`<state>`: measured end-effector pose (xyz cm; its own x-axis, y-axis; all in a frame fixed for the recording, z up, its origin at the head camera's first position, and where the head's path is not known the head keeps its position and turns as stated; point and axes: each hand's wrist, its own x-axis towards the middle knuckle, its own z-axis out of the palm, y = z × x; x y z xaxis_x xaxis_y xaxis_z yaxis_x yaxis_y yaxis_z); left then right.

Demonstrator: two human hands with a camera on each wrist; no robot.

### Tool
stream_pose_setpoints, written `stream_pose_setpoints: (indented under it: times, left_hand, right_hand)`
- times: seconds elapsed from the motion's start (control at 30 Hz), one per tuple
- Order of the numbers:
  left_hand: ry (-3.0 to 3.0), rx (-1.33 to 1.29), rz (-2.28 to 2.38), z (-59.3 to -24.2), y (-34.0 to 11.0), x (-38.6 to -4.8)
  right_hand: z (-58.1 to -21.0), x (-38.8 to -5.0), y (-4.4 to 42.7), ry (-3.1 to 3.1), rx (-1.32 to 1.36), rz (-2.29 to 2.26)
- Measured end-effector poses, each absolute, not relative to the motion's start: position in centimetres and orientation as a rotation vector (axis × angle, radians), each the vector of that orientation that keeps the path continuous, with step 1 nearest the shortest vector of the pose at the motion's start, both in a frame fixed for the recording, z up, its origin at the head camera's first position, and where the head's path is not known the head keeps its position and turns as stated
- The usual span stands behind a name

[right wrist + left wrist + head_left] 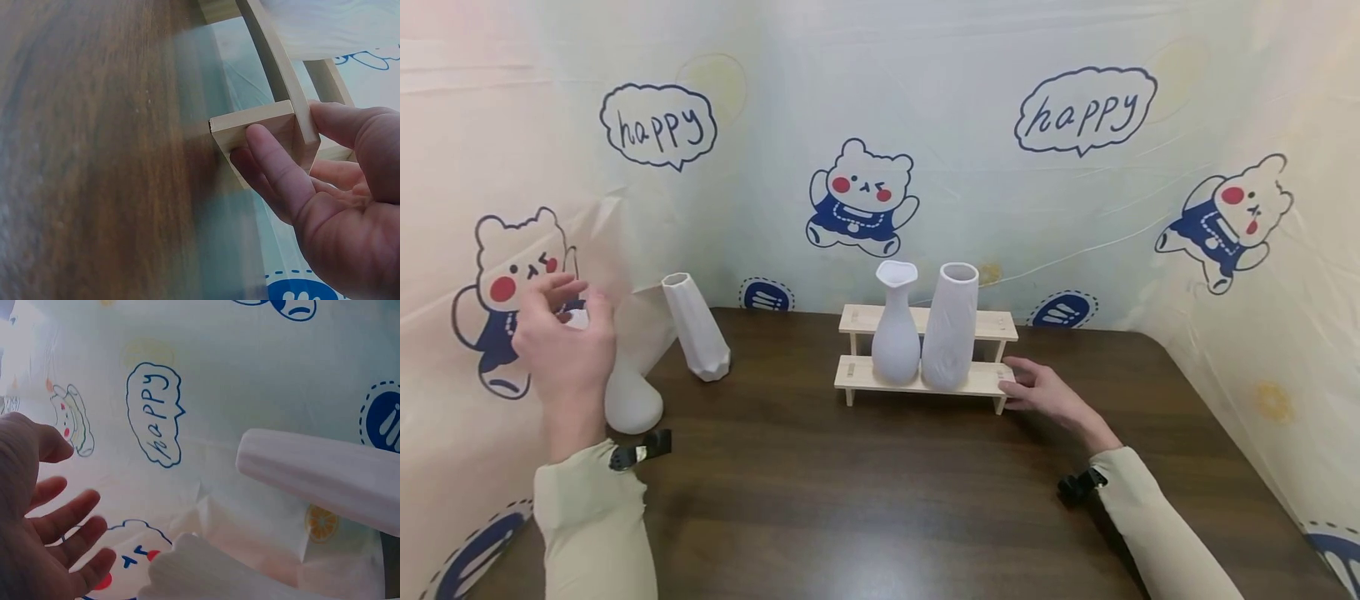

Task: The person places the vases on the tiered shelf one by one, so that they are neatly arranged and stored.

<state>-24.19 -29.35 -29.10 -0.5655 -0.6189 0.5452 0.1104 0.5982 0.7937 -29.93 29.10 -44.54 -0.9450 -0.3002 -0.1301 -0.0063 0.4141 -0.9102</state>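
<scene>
My left hand [568,358] is raised at the left, fingers apart and loosely bent, holding nothing. Just beyond it stands a white round-bodied vase [634,402]; the hand covers much of its neck, while the left wrist view shows its wavy rim [187,565]. At the right, my right hand [1045,392] grips the end of a two-tier wooden stand [868,375]. In the right wrist view, the thumb lies on the lower shelf and fingers press against its leg [256,119]. A flared-rim white vase [896,337] and a tall tapered one [951,333] stand on the lower shelf.
A white faceted vase [696,329] stands on the dark wooden table [820,492], right of the round-bodied one. A printed sheet [962,192] hangs behind the table and along both sides.
</scene>
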Motion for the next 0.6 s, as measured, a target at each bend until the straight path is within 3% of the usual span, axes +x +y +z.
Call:
stream_pose_setpoints:
  times: [0.6]
  left_hand:
    - [-1.968,0.575,-1.081,-30.1,-30.9,-24.6]
  right_hand:
    - [-44.6,-29.9,28.9,2.392,-0.237,-1.552]
